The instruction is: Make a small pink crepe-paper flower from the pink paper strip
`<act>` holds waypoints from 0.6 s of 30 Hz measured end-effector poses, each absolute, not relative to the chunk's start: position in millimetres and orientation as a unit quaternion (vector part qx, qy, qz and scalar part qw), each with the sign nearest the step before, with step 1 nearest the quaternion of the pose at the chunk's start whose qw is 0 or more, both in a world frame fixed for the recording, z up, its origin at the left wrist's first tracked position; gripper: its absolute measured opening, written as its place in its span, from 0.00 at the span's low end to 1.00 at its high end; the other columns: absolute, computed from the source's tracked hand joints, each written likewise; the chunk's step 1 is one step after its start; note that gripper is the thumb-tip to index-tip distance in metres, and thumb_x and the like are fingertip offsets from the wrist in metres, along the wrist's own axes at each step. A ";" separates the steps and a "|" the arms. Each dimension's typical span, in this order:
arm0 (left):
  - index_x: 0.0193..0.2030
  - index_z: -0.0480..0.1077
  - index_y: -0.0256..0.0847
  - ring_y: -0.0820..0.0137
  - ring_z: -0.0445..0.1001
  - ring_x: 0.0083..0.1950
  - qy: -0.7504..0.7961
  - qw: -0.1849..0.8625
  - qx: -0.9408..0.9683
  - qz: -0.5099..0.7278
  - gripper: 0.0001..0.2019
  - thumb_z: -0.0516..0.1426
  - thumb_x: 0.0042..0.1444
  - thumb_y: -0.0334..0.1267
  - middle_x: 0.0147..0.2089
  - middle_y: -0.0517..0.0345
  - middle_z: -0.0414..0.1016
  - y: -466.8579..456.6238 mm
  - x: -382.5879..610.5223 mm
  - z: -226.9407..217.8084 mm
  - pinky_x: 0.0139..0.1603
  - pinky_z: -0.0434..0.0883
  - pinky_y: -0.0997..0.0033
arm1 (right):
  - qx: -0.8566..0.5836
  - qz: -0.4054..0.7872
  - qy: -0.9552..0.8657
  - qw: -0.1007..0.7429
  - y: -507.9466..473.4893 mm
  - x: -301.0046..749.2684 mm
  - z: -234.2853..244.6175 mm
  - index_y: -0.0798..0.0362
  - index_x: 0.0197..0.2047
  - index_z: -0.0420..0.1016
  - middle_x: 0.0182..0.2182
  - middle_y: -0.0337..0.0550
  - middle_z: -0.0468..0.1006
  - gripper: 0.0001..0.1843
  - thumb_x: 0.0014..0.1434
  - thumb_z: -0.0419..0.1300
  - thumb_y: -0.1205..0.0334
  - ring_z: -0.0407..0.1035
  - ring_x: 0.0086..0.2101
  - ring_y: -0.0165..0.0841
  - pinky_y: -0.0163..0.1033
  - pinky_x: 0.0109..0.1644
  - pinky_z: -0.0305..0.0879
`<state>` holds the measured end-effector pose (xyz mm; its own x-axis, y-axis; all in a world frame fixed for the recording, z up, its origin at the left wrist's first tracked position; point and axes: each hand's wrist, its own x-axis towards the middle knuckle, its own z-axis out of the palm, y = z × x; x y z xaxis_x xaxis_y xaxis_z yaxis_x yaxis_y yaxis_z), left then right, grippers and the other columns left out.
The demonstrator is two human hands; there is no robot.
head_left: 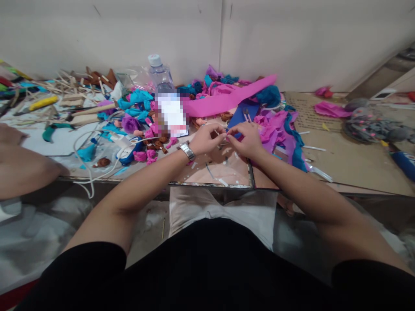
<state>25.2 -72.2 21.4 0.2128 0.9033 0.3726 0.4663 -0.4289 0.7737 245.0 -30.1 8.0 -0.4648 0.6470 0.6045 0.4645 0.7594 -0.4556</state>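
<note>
Centre of the frame: left hand (207, 140) and right hand (247, 140) nearly meet above the counter (201, 173), fingers bent, thumbs and forefingers drawn in to a pinch. A pink speck (227, 135) shows where the fingertips come together; too small to tell what it is, or whether either hand grips it firmly.

Step in hand, by my reading: fine fingertip work on something tiny. Such work calls for a light pinch and both wrists steady.

Just beyond the right hand, a metal tool (247, 115) lies against a blue sheet (239, 121). A pink strip (227, 103) stretches above, and crumpled paper (274, 127) crowds in right of centre. Phone (172, 113) beside the left hand, bottle (161, 77) behind it; together they hem in that side.

Left of centre, a white cable (78, 149) loops over the front edge and could snag a sleeve. Pale scraps (223, 182) litter the near edge. Far left, another person's arm (27, 168); far right, a grey bundle (369, 125) on cardboard (343, 162).
</note>
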 end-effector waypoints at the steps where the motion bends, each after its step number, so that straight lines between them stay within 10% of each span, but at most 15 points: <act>1: 0.41 0.79 0.39 0.68 0.74 0.34 0.471 0.259 0.733 0.416 0.15 0.64 0.66 0.50 0.35 0.55 0.81 -72.4 25.0 22.0 0.39 0.69 0.67 | -0.330 0.109 -0.850 0.395 -29.8 245.3 7.6 0.47 0.39 0.83 0.40 0.46 0.88 0.20 0.73 0.61 0.41 0.76 0.46 0.48 0.61 0.62 0.59; 18: 0.37 0.74 0.40 0.70 0.76 0.30 0.427 0.368 0.682 0.466 0.23 0.66 0.66 0.61 0.29 0.58 0.77 -64.0 24.4 14.1 0.36 0.73 0.68 | -0.322 0.102 -0.859 0.385 -33.2 247.2 11.1 0.47 0.50 0.86 0.46 0.50 0.89 0.25 0.75 0.57 0.37 0.77 0.49 0.50 0.61 0.63 0.60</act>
<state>24.4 -64.0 14.1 0.2019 0.9250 0.3219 0.2392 -0.3653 0.8996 247.2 -33.2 11.1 -0.4968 0.6318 0.5950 0.4746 0.7718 -0.4233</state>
